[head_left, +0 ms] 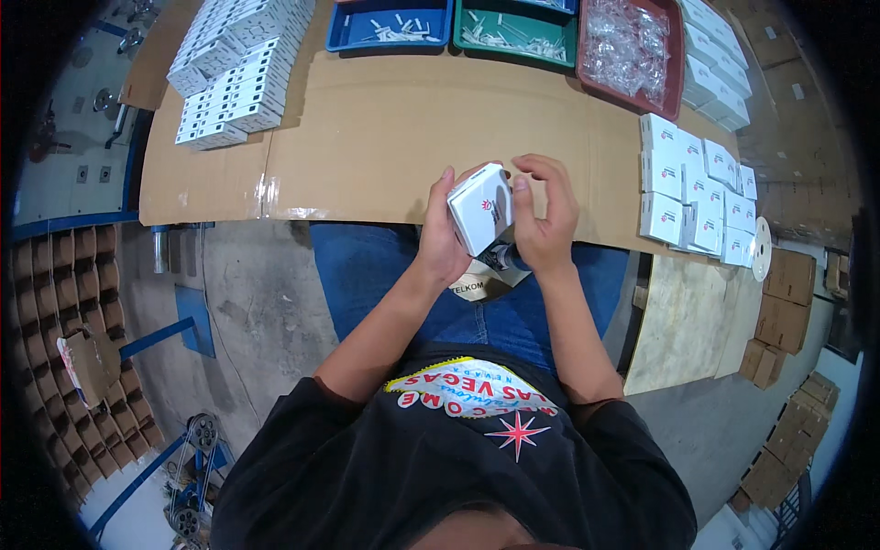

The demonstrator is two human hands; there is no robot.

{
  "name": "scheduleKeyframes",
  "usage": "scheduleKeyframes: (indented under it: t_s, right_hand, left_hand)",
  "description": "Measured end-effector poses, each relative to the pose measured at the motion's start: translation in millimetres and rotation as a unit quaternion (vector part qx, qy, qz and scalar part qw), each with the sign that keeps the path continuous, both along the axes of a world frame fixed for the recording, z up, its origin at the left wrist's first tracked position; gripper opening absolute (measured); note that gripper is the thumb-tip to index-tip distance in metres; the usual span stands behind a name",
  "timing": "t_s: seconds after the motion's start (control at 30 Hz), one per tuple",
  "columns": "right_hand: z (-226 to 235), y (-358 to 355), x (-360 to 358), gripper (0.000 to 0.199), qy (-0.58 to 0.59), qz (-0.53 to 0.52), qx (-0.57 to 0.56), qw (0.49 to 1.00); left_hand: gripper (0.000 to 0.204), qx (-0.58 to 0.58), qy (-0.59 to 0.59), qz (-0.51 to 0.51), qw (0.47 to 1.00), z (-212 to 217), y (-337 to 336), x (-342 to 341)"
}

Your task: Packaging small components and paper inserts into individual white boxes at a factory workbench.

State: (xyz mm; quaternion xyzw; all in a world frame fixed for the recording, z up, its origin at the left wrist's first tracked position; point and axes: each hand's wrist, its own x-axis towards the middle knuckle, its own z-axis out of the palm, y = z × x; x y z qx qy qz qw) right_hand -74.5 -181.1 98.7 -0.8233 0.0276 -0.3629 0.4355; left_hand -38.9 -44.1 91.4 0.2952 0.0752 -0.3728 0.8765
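Two hands on one small white box (479,207), held up over the near edge of the cardboard-covered table (385,137), above your lap. Your left hand (444,240) is wrapped around the box's left side and back, fingers curled shut on it, fingertips showing over the top edge. Your right hand (546,218) is closed on the box's right side, thumb pressed to its face, the other fingers arched over the top corner. The box sits tilted, one corner pointing down toward your jeans, its printed face turned up toward you.

To your right, a cluster of flat white boxes (697,192) lies on the table, overlapping one another, well apart from your hands. Far left on the table, rows of white boxes (234,78) stand packed together. Along the far edge: a blue tray (346,33) with small white parts, a green tray (518,46) just beside it with similar parts, then a red tray (676,84) full of clear plastic bags. More white boxes (720,64) are stacked just right of the red tray. Brown cartons (786,298) sit on the floor to your right.
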Motion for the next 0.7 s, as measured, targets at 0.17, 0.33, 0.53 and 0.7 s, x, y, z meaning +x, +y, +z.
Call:
scheduleKeyframes:
  t_s: [0.17, 0.33, 0.53, 0.7]
  right_hand:
    - [5, 10, 1, 0.009, -0.008, 0.051, -0.028, 0.998]
    - [0, 9, 7, 0.012, -0.01, 0.066, -0.077, 0.995]
    - [3, 8, 15, 0.019, -0.036, 0.085, -0.088, 0.992]
    - [10, 5, 23, 0.021, -0.024, 0.141, -0.133, 0.981]
  left_hand:
    - [0.07, 0.016, -0.03, -0.04, 0.999, -13, 2, -4]
    - [0.075, 0.004, -0.042, -0.063, 0.997, -16, 3, -7]
    - [0.074, 0.027, 0.023, -0.044, 0.998, 3, -4, -8]
    - [0.067, 0.022, 0.053, -0.007, 0.998, 5, -8, -7]
